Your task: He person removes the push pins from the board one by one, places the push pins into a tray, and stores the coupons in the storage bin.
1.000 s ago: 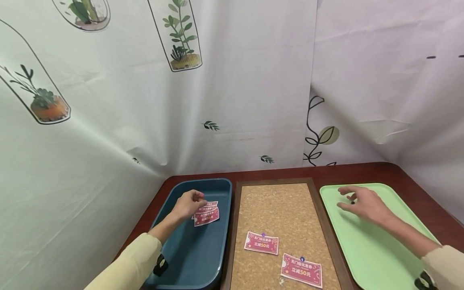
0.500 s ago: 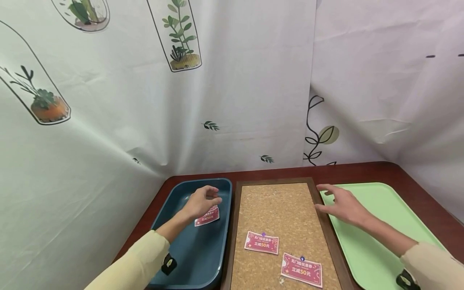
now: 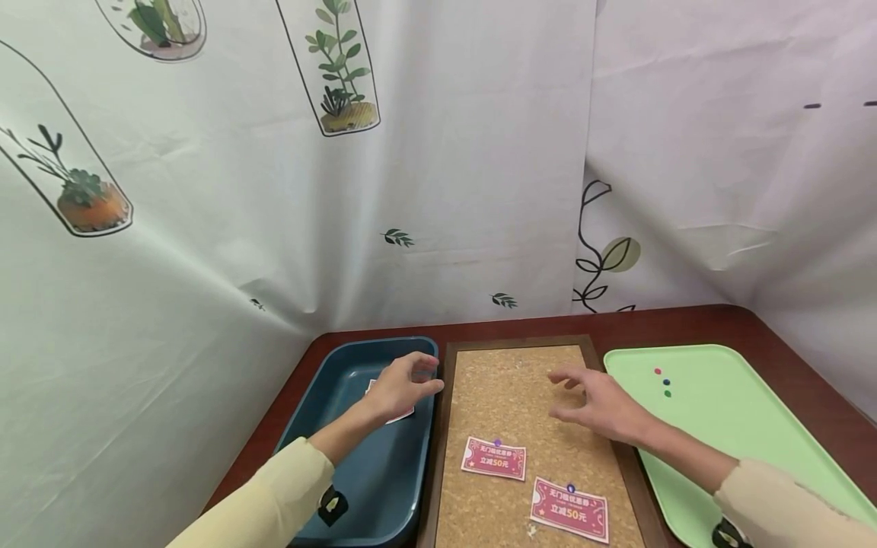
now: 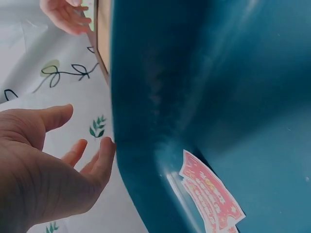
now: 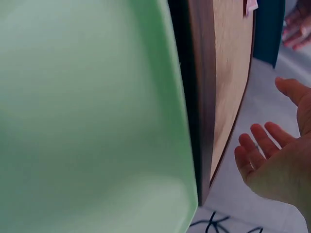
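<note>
My left hand (image 3: 404, 390) hovers over the inner edge of the blue tray (image 3: 342, 487), fingers and thumb parted around nothing. Beneath it, partly hidden in the head view, pink coupons (image 4: 211, 194) overlap on the tray floor. My right hand (image 3: 597, 405) is above the right part of the cork board (image 3: 514, 388), its thumb and fingers spread apart and nothing visible between them. Two pink coupons hang on the board: an upper coupon (image 3: 494, 461) with a purple pushpin (image 3: 497, 442), and a lower coupon (image 3: 570, 511) with a blue pushpin (image 3: 571, 489).
To the right lies a light green tray (image 3: 740, 426) with a red pin (image 3: 658, 371), a dark blue pin (image 3: 666, 382) and a green pin (image 3: 668, 393). Everything stands on a dark red table (image 3: 671, 323) against a printed white curtain (image 3: 473, 190).
My right hand has moved left from above the green tray to over the board, uncovering the small pins. My left hand has shifted right, from above the coupons to the blue tray's edge.
</note>
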Demonstrator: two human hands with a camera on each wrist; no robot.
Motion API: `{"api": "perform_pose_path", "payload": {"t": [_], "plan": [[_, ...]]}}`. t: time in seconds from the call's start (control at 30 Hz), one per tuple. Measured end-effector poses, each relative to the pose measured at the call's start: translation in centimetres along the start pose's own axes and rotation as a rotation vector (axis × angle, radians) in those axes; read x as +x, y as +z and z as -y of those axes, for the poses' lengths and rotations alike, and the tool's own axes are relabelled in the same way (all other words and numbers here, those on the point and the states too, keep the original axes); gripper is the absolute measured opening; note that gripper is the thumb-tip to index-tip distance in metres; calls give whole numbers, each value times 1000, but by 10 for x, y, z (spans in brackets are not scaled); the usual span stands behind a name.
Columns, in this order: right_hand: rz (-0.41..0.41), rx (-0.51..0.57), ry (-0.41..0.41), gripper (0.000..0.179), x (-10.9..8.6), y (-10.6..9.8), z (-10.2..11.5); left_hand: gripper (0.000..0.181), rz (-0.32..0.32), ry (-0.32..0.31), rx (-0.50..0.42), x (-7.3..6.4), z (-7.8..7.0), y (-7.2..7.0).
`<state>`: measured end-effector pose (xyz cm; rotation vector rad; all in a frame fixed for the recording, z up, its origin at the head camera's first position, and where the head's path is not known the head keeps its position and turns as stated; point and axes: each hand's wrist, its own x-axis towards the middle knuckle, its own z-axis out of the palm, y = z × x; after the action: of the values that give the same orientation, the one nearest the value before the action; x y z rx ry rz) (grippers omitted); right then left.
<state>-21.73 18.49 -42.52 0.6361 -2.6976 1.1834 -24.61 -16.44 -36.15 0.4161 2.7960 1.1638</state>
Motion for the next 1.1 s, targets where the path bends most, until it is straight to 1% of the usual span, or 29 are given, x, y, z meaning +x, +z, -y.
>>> {"api": "perform_pose_path", "payload": {"t": [0.13, 0.2, 0.33, 0.57, 0.73, 0.87, 1.0, 1.1], "plan": [[54, 32, -22, 54, 2, 12, 9, 39, 5, 40, -5, 1, -4, 4], [84, 40, -31, 54, 3, 17, 13, 38, 24, 63, -11, 0, -6, 6], [135, 50, -61, 52, 4, 28, 19, 39, 67, 84, -28, -2, -9, 12], [161, 46, -107, 42, 6, 43, 24, 39, 118, 114, -39, -8, -14, 22], [202, 93, -104, 40, 7, 50, 28, 39, 157, 118, -25, -9, -18, 32], [221, 119, -106, 37, 7, 55, 31, 38, 183, 106, -32, -10, -20, 40], [227, 117, -98, 32, 8, 61, 33, 37, 208, 95, -33, -12, -22, 48], [222, 105, -106, 29, 8, 63, 35, 35, 224, 92, -6, -11, -23, 53]]}}
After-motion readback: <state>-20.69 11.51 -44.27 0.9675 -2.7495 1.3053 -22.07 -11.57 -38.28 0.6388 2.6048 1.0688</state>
